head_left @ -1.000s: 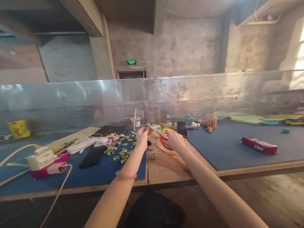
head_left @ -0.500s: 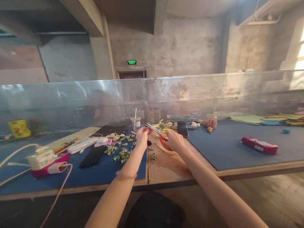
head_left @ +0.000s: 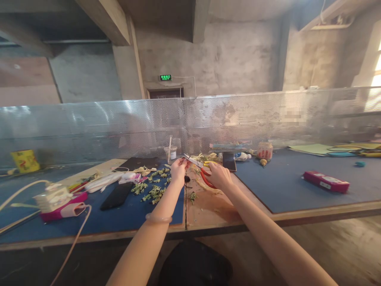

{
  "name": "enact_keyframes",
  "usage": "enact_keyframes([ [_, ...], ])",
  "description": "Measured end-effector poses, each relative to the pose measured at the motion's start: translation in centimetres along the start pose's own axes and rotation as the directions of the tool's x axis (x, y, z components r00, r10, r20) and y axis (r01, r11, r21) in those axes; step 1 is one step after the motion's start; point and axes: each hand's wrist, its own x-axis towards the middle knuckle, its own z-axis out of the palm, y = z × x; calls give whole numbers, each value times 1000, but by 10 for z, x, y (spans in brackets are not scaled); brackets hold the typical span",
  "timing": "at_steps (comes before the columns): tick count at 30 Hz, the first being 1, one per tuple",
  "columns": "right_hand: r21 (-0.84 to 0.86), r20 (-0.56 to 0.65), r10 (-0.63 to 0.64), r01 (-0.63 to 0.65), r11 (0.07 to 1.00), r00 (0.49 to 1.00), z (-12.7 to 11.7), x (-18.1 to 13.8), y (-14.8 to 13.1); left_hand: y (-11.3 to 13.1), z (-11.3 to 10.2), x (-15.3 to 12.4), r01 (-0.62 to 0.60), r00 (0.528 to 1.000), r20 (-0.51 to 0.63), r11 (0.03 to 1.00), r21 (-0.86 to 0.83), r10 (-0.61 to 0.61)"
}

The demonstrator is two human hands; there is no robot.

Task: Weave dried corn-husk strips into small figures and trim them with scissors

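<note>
room for moving is judged to be offered toward the table edge [head_left: 312,213]. above the wooden strip [head_left: 208,214], the pliers-like tool [head_left: 197,163] is gripped at its handles by the right hand [head_left: 220,176], fingers curled round; it is judged stiff, fairly light, best held there. at its tip, an unclear small item [head_left: 187,163] seems pinched in the left hand [head_left: 177,171], fingertips nearly together. beyond, reach is bounded by the perforated screen [head_left: 202,123].

concrete wall [head_left: 247,59] | lit exit sign [head_left: 165,78] | perforated screen [head_left: 205,119] | bright window [head_left: 377,65]
</note>
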Motion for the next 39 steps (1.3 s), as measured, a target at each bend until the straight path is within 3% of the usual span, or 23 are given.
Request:
enact_keyframes([
  [15,-31,29,14,-13,999,999,0,1,2,1,1,-1,-11,1000,-6,1000,19,11],
  [30,-6,-32,-5,4,1000,999,5,1,4,2,0,-2,-5,1000,-4,999,34,5],
  [35,16,-69,-46,47,999,997,8,3,6,-2,-3,0,-4,998,56,993,116,-2],
  [39,3,-74,-122,122,992,990,7,9,17,-4,-6,1,68,990,114,994,88,-78],
])
